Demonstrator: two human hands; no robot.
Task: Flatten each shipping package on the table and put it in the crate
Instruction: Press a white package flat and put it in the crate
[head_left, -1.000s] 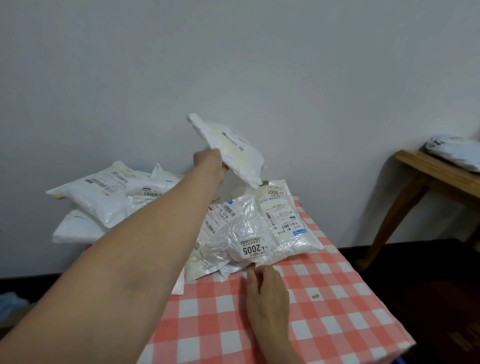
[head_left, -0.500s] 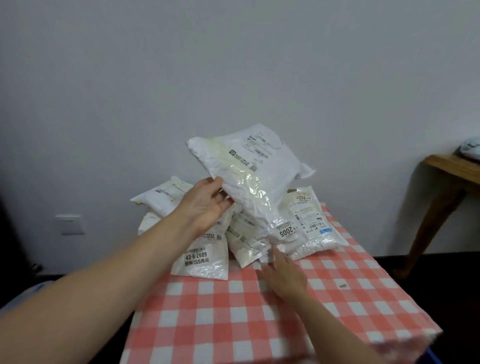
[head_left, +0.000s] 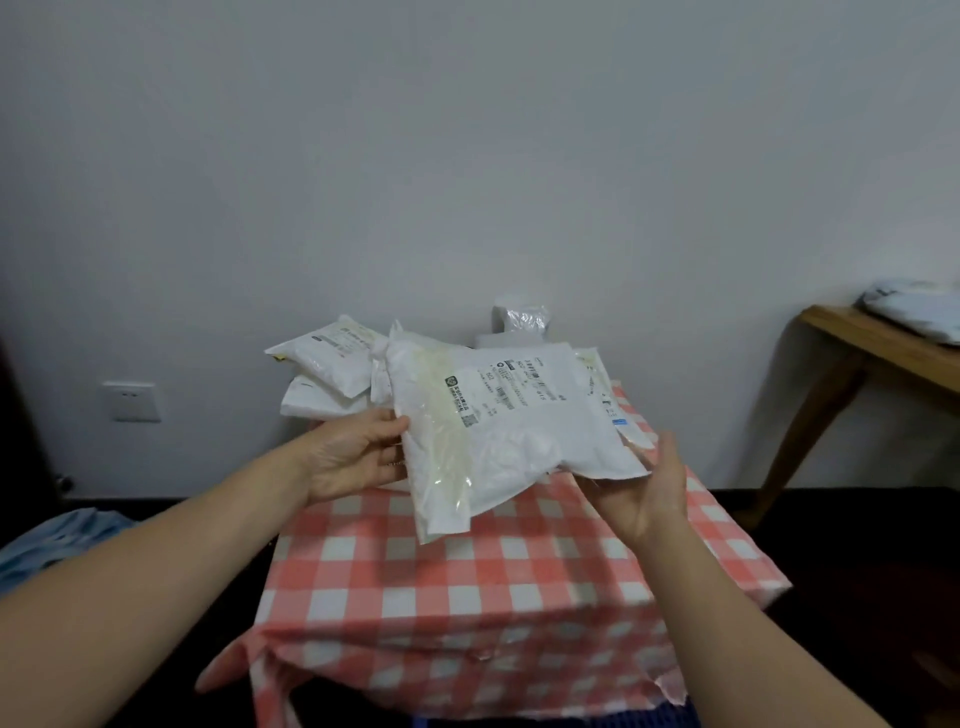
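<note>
The fingers (head_left: 387, 434) of the left hand (head_left: 353, 457) are curled on the left edge of a white shipping package (head_left: 498, 431), thumb on its upper face and the other fingers hidden beneath it, so the hand is clamped on that edge. The right hand (head_left: 647, 491) is open, palm up, fingers spread and tilted upward; it cups the package's right lower corner from below, with the thumb standing free just beside the right edge. Whether those fingertips press the underside cannot be told, since the package hides them.

The package hangs in the air between the two hands, tilted with its near end drooping below finger level, well above the table (head_left: 467, 582). A printed label faces up on its far half, and a yellowish strip runs along the side nearest the left fingers.

Below the hands the table is draped in a red-and-white checked cloth whose torn front edge hangs down toward the viewer.

Beyond the left fingers, a stack of white packages (head_left: 332, 374) lies at the table's far left. Beyond the right fingers, another labelled package (head_left: 608, 395) peeks out from behind the held one. Farther still, a crinkled clear-wrapped bundle (head_left: 522, 322) stands against the wall.

Far to the right of the right hand, a wooden side table (head_left: 852, 364) carries a grey parcel (head_left: 919, 309). A wall socket (head_left: 130, 401) sits far left of the left hand.
</note>
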